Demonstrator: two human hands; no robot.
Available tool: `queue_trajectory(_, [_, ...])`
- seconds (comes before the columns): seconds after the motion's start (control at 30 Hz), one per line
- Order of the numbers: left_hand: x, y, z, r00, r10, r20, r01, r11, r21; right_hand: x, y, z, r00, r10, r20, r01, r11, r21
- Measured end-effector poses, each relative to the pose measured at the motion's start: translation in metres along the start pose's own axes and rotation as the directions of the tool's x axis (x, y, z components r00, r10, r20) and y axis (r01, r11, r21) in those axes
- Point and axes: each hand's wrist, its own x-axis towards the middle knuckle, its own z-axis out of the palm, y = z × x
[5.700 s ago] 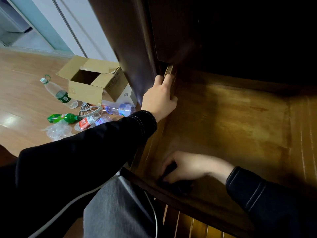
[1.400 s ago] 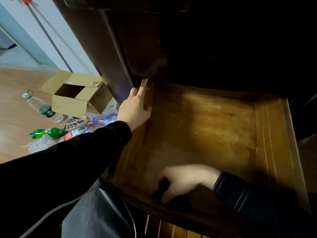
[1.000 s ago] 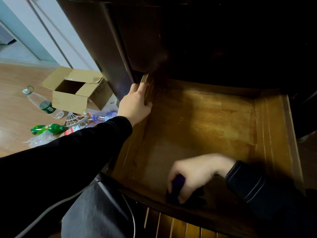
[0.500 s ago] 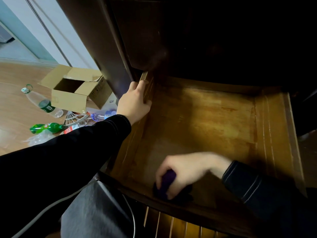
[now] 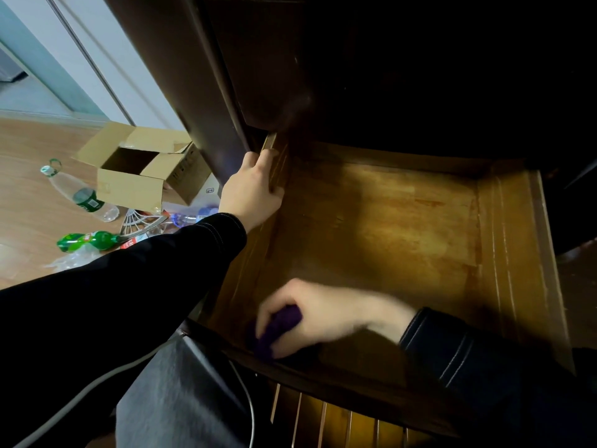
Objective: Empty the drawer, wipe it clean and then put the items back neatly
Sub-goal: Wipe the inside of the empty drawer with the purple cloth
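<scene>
The wooden drawer [image 5: 387, 227] stands pulled out of a dark cabinet [image 5: 193, 76], and its worn, bare bottom fills the middle of the view.

The left hand [image 5: 250, 192] is at the drawer's ten o'clock. Its fingers are curled over the top edge of the left wall, gripping it close to where the wall meets the cabinet.

The right hand [image 5: 323, 315] is low in the drawer's seven o'clock corner, just inside the front wall. It is clenched round a bunched purple cloth [image 5: 277, 328], which lies against the drawer bottom. The hand is blurred, so the single fingers are hard to tell apart. Both arms wear dark sleeves.

On the wooden floor [image 5: 26, 205], at nine o'clock of the view, things lie beside the cabinet:
- An open cardboard box [image 5: 139, 176] with its flaps spread sits nearest the cabinet.
- At the box's eight o'clock, a clear bottle [image 5: 80, 197] with a green label lies on its side.
- At that bottle's six o'clock lies a green bottle [image 5: 87, 240], also on its side, with crumpled clear plastic [image 5: 68, 261] just below it.
- Between the box and the left sleeve are a white ribbed piece [image 5: 135, 221] and a bluish bottle [image 5: 190, 216], both partly hidden.

At six o'clock, grey trousers [image 5: 181, 399] show, with a pale cable [image 5: 248, 412] running over them.
</scene>
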Motion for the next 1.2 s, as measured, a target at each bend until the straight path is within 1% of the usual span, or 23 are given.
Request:
queue_trajectory(0.03, [0.000, 0.000, 0.000, 1.000, -0.001, 0.003, 0.001, 1.000, 0.000, 0.007, 0.000, 0.008, 0.998, -0.018, -0.062, 0.019, 1.000, 0.018])
queue_trajectory(0.07, [0.000, 0.000, 0.000, 1.000, -0.001, 0.006, 0.001, 1.000, -0.001, 0.011, 0.000, 0.011, 0.995, -0.026, -0.092, 0.029, 0.999, 0.028])
queue_trajectory(0.1, [0.000, 0.001, -0.001, 1.000, -0.003, 0.009, 0.003, 1.000, -0.001, 0.012, 0.000, 0.011, 0.995, -0.033, -0.091, 0.036, 0.999, 0.028])
queue_trajectory(0.13, [0.000, 0.001, -0.001, 1.000, -0.005, 0.009, 0.005, 1.000, 0.000, 0.011, 0.000, 0.006, 0.997, -0.037, -0.061, 0.039, 0.999, 0.020])
queue_trajectory(0.2, [0.000, 0.001, -0.001, 1.000, -0.005, 0.009, 0.005, 1.000, 0.005, -0.001, 0.000, -0.008, 0.998, -0.003, 0.067, 0.005, 1.000, -0.026])
queue_trajectory(0.3, [0.000, 0.000, -0.001, 1.000, -0.007, 0.012, 0.007, 1.000, -0.003, -0.023, 0.007, -0.030, 0.950, 0.138, 0.279, -0.106, 0.986, -0.128])
queue_trajectory(0.37, [0.000, 0.000, -0.001, 1.000, -0.005, 0.009, 0.005, 1.000, -0.010, -0.028, 0.012, -0.032, 0.926, 0.203, 0.318, -0.156, 0.973, -0.168])
queue_trajectory(0.43, [0.000, 0.000, 0.000, 1.000, 0.001, 0.001, -0.001, 1.000, -0.010, -0.018, 0.012, -0.025, 0.934, 0.226, 0.276, -0.170, 0.962, -0.213])
queue_trajectory(0.5, [0.000, 0.001, -0.001, 1.000, 0.001, -0.001, -0.001, 1.000, -0.006, -0.005, 0.010, -0.014, 0.952, 0.234, 0.199, -0.177, 0.947, -0.268])
queue_trajectory(0.6, [-0.002, 0.003, -0.004, 1.000, 0.002, 0.011, -0.002, 1.000, -0.005, -0.004, 0.008, -0.007, 0.964, 0.234, 0.126, -0.196, 0.946, -0.256])
queue_trajectory(0.67, [-0.002, 0.002, -0.004, 1.000, 0.002, 0.013, -0.002, 1.000, -0.006, -0.021, 0.007, -0.012, 0.955, 0.262, 0.141, -0.227, 0.948, -0.223])
queue_trajectory(0.8, [-0.001, 0.000, -0.002, 1.000, 0.007, 0.003, -0.007, 1.000, -0.005, -0.070, 0.012, -0.029, 0.914, 0.353, 0.200, -0.305, 0.923, -0.233])
queue_trajectory(0.87, [-0.001, -0.001, -0.001, 1.000, 0.011, -0.005, -0.011, 1.000, -0.005, -0.081, 0.013, -0.032, 0.905, 0.363, 0.220, -0.314, 0.921, -0.231])
queue_trajectory(0.93, [-0.001, 0.000, -0.001, 1.000, 0.009, -0.007, -0.009, 1.000, -0.013, -0.073, 0.011, -0.028, 0.908, 0.367, 0.202, -0.312, 0.914, -0.258])
queue_trajectory(1.0, [-0.002, 0.000, -0.002, 1.000, 0.009, -0.010, -0.009, 1.000, -0.024, -0.055, 0.007, -0.018, 0.912, 0.382, 0.148, -0.330, 0.900, -0.284])
queue_trajectory(1.1, [-0.003, 0.000, -0.003, 1.000, 0.016, -0.010, -0.016, 1.000, -0.017, -0.037, 0.008, -0.005, 0.926, 0.371, 0.075, -0.343, 0.905, -0.251])
queue_trajectory(1.2, [-0.003, -0.001, -0.002, 1.000, 0.019, -0.020, -0.019, 1.000, -0.025, -0.054, 0.009, -0.010, 0.912, 0.404, 0.072, -0.383, 0.901, -0.206])
